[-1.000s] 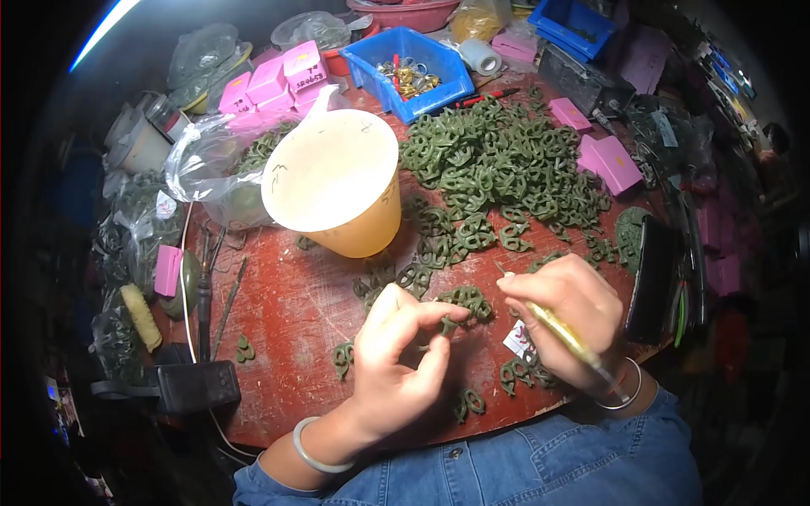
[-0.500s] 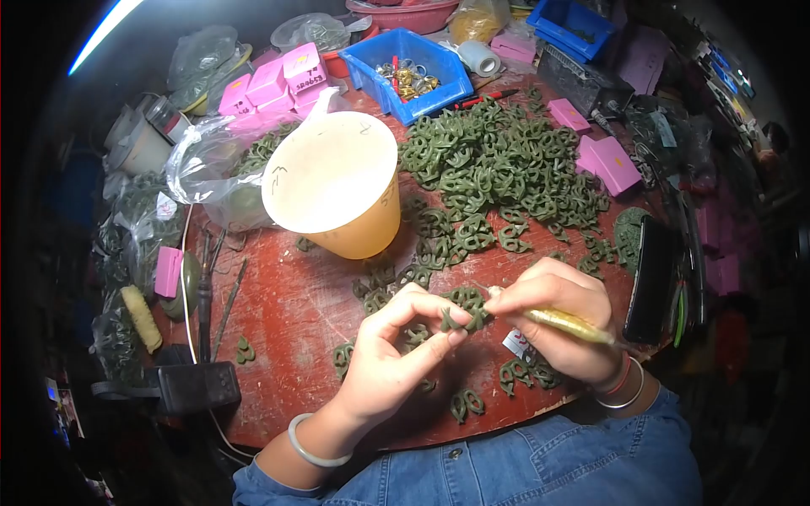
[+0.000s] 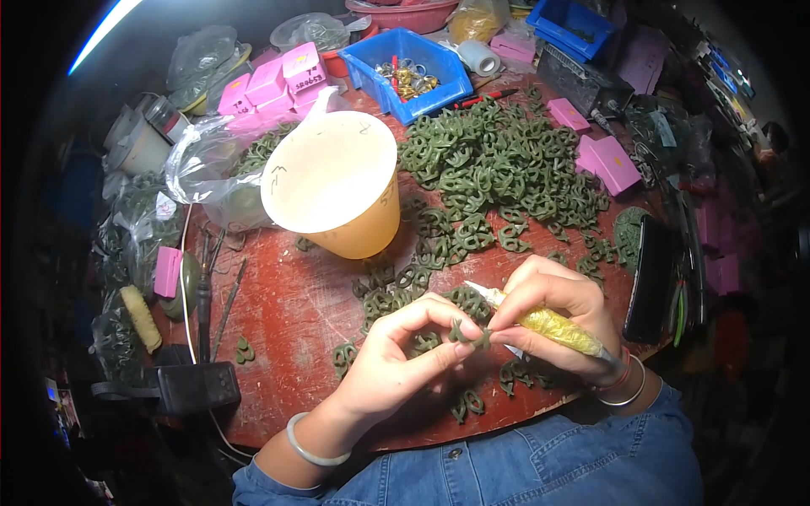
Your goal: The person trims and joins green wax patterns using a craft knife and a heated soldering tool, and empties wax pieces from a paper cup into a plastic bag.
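My left hand (image 3: 395, 347) pinches a small dark green openwork piece (image 3: 460, 332), wax-like in look, between thumb and forefinger. Close beside it, my right hand (image 3: 557, 299) is closed around a tool with a yellow-wrapped handle (image 3: 564, 331), whose pale pointed tip shows past the forefinger toward the upper left. The right thumb and forefinger meet at the right end of the green piece and seem to touch it. Loose matching green pieces (image 3: 469, 401) lie on the red tabletop (image 3: 287, 337) under and around both hands.
Beyond the hands stands a yellowish cup (image 3: 371, 232), beside a large heap of green pieces (image 3: 506, 160). A blue bin (image 3: 363, 63) holds small metal parts. Pink blocks (image 3: 609, 164) and a dark phone-like slab (image 3: 651, 278) lie right; a black box with a cable (image 3: 198, 386) sits left.
The yellow-handled tool has turned in my right hand, its tip now pointing up and left, away from the green piece. Both hands have shifted slightly downward, and the piece has tilted.
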A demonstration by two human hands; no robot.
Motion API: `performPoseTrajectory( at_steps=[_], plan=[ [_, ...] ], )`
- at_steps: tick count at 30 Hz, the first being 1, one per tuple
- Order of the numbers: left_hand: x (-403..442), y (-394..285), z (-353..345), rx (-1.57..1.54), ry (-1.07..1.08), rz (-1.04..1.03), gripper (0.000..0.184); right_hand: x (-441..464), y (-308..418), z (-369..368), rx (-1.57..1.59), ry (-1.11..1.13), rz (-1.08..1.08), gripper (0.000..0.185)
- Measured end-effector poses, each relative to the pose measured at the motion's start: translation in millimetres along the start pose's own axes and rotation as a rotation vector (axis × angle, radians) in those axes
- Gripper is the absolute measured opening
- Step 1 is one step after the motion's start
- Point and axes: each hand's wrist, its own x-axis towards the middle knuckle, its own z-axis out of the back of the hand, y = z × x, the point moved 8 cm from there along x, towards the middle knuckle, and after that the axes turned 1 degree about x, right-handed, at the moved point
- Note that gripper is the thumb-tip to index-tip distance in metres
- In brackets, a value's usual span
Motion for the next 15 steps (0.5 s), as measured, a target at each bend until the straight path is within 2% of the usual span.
performPoseTrajectory(
  at_steps=[7, 10, 15],
  plan=[
    [0.3, 0.7, -1.1, 0.041, 0.021, -0.010, 0.014, -0.5, -1.5, -2.9, 0.072, 0.059, -0.010, 0.016],
    [1.2, -4.1, -2.4, 0.118, 0.019, -0.093, 0.010, 0.7, 0.1, -1.1, 0.068, 0.079, 0.009, 0.017],
    [-0.9, 0.4, -0.1, 0.070, -0.006, 0.014, 0.015, 0.0, -2.4, -0.3, 0.077, 0.035, -0.016, 0.019]
  ],
)
